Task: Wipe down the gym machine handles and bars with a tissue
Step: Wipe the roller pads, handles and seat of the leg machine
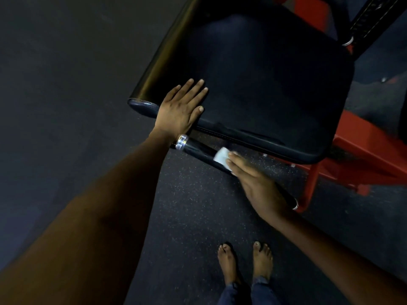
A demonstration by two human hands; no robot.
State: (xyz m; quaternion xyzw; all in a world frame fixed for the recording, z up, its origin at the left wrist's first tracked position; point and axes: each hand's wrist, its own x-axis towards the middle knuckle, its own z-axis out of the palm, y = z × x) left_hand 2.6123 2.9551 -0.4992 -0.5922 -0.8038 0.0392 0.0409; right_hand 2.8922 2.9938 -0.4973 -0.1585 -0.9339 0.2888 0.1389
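Observation:
A black padded seat (264, 84) of a gym machine fills the upper middle. Below its front edge runs a black bar (198, 151) with a chrome cap (182, 140) at its left end. My left hand (179, 108) lies flat on the pad's front left corner, fingers spread, holding nothing. My right hand (253, 181) wraps the bar from the right and presses a white folded tissue (221, 156) against it. The bar's right part is hidden under that hand, with its chrome end (295, 205) showing beyond it.
The machine's red steel frame (361, 159) stands at the right, with a black weight post (363, 20) at the top right. Dark speckled rubber floor (187, 216) lies below. My bare feet (244, 263) stand at the bottom middle.

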